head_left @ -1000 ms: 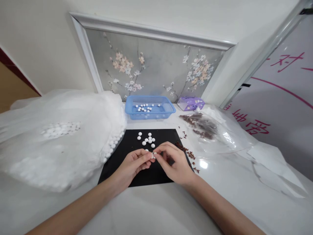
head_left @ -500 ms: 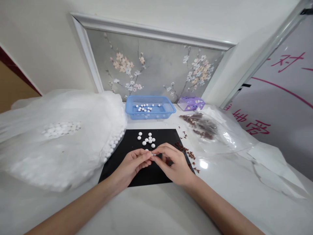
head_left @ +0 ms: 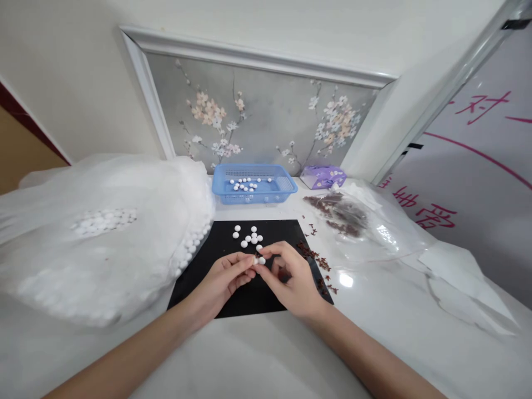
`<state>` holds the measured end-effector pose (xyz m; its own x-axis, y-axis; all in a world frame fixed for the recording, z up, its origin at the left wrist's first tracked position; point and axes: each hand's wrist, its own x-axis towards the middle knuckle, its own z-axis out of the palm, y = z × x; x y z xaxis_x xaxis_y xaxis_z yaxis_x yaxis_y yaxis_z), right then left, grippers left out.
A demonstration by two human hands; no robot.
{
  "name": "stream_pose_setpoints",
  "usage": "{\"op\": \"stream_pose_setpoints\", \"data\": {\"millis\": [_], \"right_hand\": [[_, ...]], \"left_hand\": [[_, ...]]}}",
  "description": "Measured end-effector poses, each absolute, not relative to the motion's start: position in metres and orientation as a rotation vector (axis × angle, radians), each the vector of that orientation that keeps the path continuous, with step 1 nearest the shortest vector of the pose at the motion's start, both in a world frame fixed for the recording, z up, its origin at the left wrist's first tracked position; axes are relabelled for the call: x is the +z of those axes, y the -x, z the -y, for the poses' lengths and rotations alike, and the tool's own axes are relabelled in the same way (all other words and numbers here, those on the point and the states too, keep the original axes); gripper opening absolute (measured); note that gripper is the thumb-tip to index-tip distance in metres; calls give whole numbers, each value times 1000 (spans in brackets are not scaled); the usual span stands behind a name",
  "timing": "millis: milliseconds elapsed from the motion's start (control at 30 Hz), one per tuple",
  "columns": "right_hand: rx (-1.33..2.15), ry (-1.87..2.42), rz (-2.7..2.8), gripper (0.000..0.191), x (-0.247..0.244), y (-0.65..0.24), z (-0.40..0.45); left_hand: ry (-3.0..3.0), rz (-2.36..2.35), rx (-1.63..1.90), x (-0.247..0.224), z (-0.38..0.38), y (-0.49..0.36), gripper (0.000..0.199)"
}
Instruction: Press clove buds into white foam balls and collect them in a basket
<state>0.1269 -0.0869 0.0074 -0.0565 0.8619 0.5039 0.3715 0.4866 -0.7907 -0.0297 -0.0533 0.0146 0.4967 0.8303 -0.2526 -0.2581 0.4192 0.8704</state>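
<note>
My left hand (head_left: 228,275) and my right hand (head_left: 291,277) meet fingertip to fingertip over a black mat (head_left: 195,277). Pinched between them is a small white ball (head_left: 261,260). A bit of dark brown shows at the fingertips too; the fingers cover most of it. Which fingers bear on the ball and which on the brown bit is hard to make out. Several loose white balls (head_left: 244,244) lie on the mat just beyond my hands. Small brown star-shaped pieces (head_left: 322,263) are scattered along the mat's right edge.
A blue basket (head_left: 254,198) with several white balls stands at the back. To the left bulges a large white bag (head_left: 103,260) of balls. At right lie a clear bag (head_left: 386,238) of brown pieces, a purple tissue pack (head_left: 323,177) and white paper (head_left: 469,282).
The fingertips have shifted slightly, so the white ball and a dark brown bit between them now show more. My right hand has moved a little left. The view has shifted slightly.
</note>
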Motion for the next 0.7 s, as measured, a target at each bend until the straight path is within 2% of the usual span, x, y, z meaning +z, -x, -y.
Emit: {"op": "stream_pose_setpoints", "data": {"millis": [100,267,700], "right_hand": [[567,1108,1624,19,8,-127,87],[511,1074,1692,9,8,-127,87],[568,1062,1732,5,17,-133,88]], "left_hand": [[-868,-762,774,14,53,30,12],[-885,-747,773,13,54,31,12],[-921,-724,759,13,52,31,13]]}}
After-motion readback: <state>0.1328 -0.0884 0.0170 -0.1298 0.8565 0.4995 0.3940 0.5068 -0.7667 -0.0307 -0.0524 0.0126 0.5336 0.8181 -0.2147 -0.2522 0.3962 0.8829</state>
